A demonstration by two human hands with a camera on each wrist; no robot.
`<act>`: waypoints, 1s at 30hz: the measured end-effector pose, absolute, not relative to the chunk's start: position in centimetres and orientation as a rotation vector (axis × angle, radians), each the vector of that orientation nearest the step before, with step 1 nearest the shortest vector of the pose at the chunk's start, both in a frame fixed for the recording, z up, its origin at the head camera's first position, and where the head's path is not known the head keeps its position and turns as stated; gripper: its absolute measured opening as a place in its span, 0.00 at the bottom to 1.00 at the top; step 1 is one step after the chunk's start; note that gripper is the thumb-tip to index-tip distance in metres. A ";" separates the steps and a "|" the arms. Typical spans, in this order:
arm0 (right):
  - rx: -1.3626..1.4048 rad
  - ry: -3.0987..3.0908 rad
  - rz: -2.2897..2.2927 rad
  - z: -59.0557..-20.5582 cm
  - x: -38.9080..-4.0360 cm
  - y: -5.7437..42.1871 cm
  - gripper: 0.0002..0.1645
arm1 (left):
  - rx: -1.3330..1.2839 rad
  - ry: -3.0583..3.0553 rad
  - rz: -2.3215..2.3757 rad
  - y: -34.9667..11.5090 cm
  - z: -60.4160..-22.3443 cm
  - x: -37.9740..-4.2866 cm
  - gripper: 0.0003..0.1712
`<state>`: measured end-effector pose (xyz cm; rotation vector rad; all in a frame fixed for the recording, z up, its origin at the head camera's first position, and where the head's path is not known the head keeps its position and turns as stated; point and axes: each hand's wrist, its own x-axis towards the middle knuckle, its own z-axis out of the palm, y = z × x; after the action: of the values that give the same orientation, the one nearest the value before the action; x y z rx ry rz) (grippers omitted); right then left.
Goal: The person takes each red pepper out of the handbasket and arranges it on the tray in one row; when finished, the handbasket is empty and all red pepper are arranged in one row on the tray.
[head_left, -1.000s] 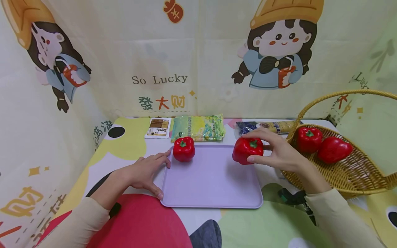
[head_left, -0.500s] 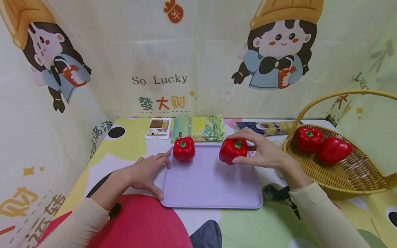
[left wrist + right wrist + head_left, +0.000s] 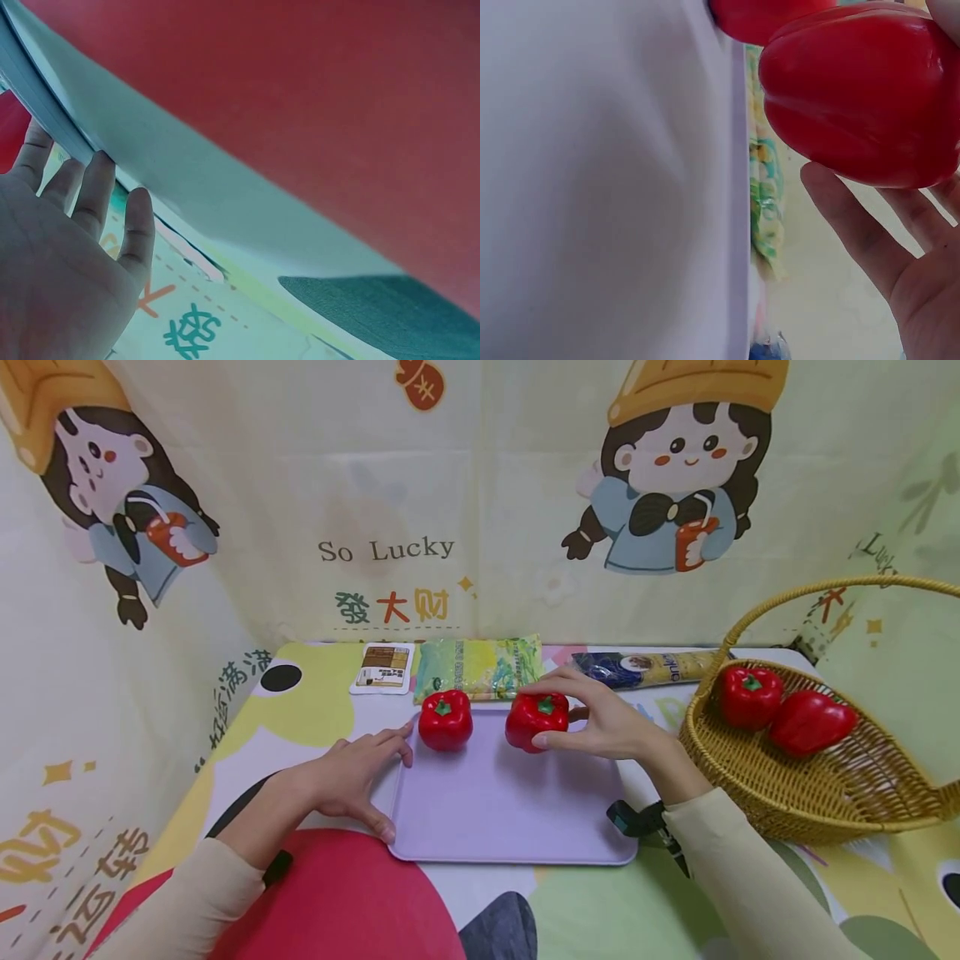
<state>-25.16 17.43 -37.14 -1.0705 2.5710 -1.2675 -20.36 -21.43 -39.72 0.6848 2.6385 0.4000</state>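
My right hand [image 3: 611, 718] grips a red bell pepper [image 3: 531, 725] between thumb and fingers, over the back of the lilac tray [image 3: 510, 814]. In the right wrist view, the held bell pepper [image 3: 862, 97] appears raised off the tray surface [image 3: 630, 225]. Another red bell pepper [image 3: 446, 722] stands upright in the tray's back left corner. My left hand [image 3: 348, 781] rests at the tray's left edge, its fingers and thumb spread along the rim. In the left wrist view, the fingers of the left hand [image 3: 71, 240] touch the tray's side.
A wicker basket [image 3: 757, 802] with a tall handle stands at the right, holding two red bell peppers [image 3: 787, 714]. Behind the tray lie a white-and-brown card [image 3: 383, 668], a green-yellow packet [image 3: 480, 670] and a blue-and-gold packet [image 3: 648, 668]. A printed curtain [image 3: 517, 527] hangs behind.
My right hand has carried the bell pepper leftward over the tray, closer to the other bell pepper. The left hand has stayed at the tray's left edge.
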 end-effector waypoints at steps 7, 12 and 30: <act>-1.065 2.560 -1.237 -37.6 -25.6 16.7 0.41 | 0.695 2.646 0.373 -21.4 -39.6 -20.5 0.51; -1.091 2.568 -1.221 -38.0 -26.1 16.1 0.41 | 0.691 2.642 0.377 -21.3 -39.8 -20.5 0.52; -1.152 2.569 -1.139 -38.0 -27.3 14.0 0.40 | 0.682 2.638 0.371 -21.4 -39.9 -20.6 0.51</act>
<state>-27.28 13.97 -38.00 -1.1523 2.5693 -1.1394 -20.57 -21.43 -39.89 0.6818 2.6376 0.3711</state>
